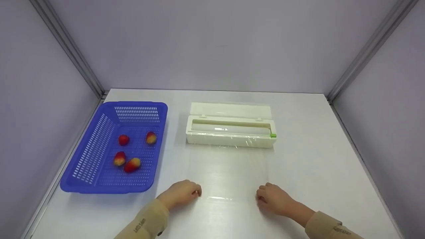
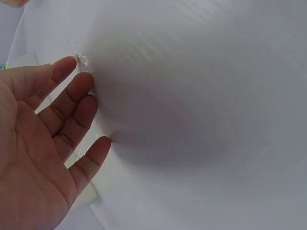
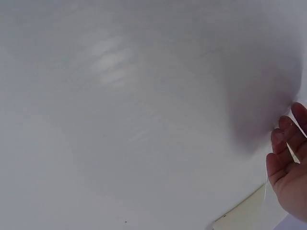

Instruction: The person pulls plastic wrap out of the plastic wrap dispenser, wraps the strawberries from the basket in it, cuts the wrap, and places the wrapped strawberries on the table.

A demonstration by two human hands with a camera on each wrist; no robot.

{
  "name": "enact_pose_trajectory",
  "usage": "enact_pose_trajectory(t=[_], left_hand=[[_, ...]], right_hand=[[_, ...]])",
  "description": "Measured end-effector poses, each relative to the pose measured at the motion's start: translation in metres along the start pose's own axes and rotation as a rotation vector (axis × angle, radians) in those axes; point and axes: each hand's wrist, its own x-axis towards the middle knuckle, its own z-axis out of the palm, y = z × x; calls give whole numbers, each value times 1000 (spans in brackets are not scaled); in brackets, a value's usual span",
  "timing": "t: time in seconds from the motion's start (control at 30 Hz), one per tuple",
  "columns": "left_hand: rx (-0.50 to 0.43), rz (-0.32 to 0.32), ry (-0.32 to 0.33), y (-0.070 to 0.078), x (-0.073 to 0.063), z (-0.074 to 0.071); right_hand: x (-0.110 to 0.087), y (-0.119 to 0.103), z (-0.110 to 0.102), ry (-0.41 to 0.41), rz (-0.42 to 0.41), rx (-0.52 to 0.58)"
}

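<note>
A sheet of clear cling film (image 1: 229, 169) stretches from a white dispenser box (image 1: 230, 141) toward the front of the table. My left hand (image 1: 184, 193) pinches the film's left front corner; in the left wrist view the film (image 2: 82, 60) bunches up at the fingertips. On the opposite side my right hand (image 1: 274, 199) pinches the right front corner, with bent fingers (image 3: 276, 165) at the film's edge in the right wrist view. The dispenser's lid (image 1: 230, 109) is folded back, and the film roll (image 1: 229, 128) shows inside. A green slider (image 1: 273, 135) sits at the box's right end.
To the left stands a blue plastic basket (image 1: 161, 132) with several small red-and-yellow fruits (image 1: 132, 165) in it. Beneath everything is a white table (image 1: 318, 149). Pale panels (image 1: 215, 49) wall off the back and both sides.
</note>
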Motion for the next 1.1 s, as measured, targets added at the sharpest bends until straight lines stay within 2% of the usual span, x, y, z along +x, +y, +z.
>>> enact_pose_trajectory(t=[0.17,0.27,0.4,0.47,0.57,0.67,0.77,0.83,0.97,1.1], left_hand=[[-13,-33,8,1,0,4],[-22,-68,11,2,-1,6],[-47,-121,-3,3,0,8],[-60,-135,-12,3,2,8],[-81,-137,-19,5,5,7],[-101,-128,-12,6,8,7],[-111,-125,0,8,9,7],[-111,-127,9,8,7,7],[-90,-114,35,9,0,6],[-97,-122,36,10,-4,7]], right_hand=[[-12,3,2,46,5,77],[-15,5,2,19,44,239],[-16,6,-2,-55,179,514],[-15,5,-9,-86,265,596],[-11,2,-26,-111,379,632],[0,-6,-42,-89,428,636],[18,-21,-48,-48,402,645],[34,-35,-45,-37,343,654],[63,-60,-25,-33,228,645],[77,-68,-4,-36,176,588]])
